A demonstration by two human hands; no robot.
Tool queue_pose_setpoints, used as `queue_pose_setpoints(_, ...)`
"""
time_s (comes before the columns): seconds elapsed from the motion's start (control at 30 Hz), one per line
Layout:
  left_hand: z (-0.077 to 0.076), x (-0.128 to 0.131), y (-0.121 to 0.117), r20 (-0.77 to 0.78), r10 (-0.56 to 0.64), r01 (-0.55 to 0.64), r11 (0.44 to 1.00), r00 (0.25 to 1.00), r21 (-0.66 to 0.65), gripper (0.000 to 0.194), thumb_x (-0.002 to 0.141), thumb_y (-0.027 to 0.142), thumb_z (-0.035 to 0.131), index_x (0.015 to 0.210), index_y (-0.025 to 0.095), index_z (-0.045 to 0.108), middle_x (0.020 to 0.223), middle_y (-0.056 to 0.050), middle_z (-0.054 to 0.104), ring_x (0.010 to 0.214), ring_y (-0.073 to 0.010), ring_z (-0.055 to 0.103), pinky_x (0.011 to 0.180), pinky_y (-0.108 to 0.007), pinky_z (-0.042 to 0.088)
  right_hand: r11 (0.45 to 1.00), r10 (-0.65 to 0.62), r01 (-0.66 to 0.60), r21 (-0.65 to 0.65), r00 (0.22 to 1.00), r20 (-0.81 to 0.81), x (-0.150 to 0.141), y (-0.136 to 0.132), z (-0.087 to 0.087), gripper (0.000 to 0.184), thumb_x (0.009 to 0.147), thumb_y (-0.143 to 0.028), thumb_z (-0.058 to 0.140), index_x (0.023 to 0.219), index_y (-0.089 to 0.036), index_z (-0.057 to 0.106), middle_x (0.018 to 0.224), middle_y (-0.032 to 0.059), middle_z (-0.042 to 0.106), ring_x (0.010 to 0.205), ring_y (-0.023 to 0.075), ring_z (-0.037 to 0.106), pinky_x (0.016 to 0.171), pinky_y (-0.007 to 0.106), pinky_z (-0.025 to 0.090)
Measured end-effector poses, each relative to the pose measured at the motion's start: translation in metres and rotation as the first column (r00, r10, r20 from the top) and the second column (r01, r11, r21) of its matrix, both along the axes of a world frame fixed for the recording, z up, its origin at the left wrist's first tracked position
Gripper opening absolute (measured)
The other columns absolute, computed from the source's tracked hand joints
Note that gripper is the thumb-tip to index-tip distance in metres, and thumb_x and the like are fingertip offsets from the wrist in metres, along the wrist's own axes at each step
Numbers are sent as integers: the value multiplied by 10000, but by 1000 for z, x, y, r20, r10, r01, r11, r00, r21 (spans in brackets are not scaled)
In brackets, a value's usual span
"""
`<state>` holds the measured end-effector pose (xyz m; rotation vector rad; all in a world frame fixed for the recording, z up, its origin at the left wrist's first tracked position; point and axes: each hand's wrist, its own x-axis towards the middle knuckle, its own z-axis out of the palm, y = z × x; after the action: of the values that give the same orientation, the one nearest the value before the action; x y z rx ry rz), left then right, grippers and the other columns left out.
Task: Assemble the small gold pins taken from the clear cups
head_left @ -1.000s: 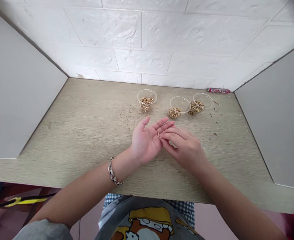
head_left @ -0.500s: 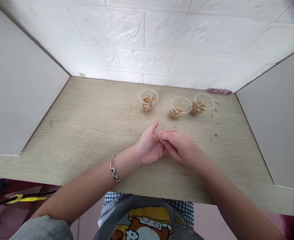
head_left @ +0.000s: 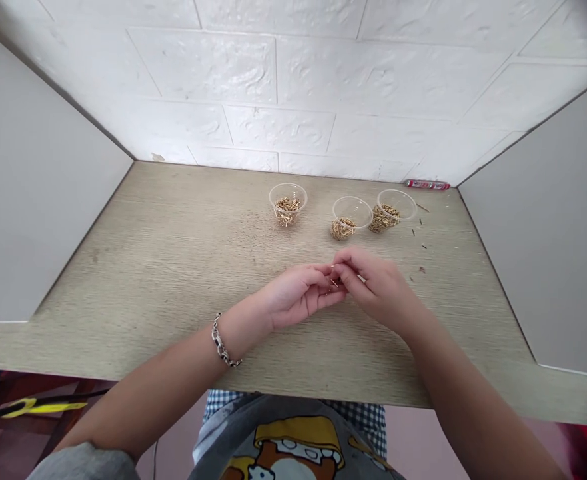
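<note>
Left hand [head_left: 297,295] now palm-down, meeting the right hand [head_left: 379,290] at a brass pin [head_left: 334,274].

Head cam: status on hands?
Left hand and right hand together over the tabletop; small gold pin between them; nothing in the way.

Lettering on red packet [head_left: 426,185]: unreadable

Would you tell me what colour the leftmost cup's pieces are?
The pieces are golden, best seen in the head view.
</note>
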<state>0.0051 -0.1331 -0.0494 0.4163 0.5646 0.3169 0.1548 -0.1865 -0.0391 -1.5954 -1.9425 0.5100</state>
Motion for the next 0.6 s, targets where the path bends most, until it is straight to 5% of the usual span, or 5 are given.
queue_pose_setpoints(0.17,2,0,4,-25,51,-50,998,998,46,223,811,-17,444,906,77,622,889,-74,640,819,-80,630,805,-155,504,985,-22,20,170,1000,9,1,1,-2,80,880,-204,453,857,-200,529,712,-15,622,591,98,562,544,208,407)
queue_pose_setpoints(0.3,3,-3,11,20,155,-156,987,988,43,232,838,2,444,997,89,589,943,-84,662,834,-83,656,758,-129,524,932,-35,51,359,998,-50,1,3,-2,95,883,-182,463,931,-206,541,898,27,666,805,127,621,685,234,470)
queue_pose_setpoints(0.47,6,-5,16,26,338,-339,939,941,57,107,863,62,469,915,103,554,1010,-94,666,907,-121,661,712,-136,549,920,-64,112,377,989,-137,1,3,-4,106,872,-150,482,920,-211,554,924,26,670,851,124,626,715,241,490)
queue_pose_setpoints(0.6,6,-4,18,-46,417,-415,909,908,36,128,884,117,464,825,87,574,923,-76,677,782,-94,676,558,-84,530,906,-18,153,394,945,-327,-1,0,-5,127,856,-137,505,933,-220,562,926,27,668,857,142,630,755,297,512)
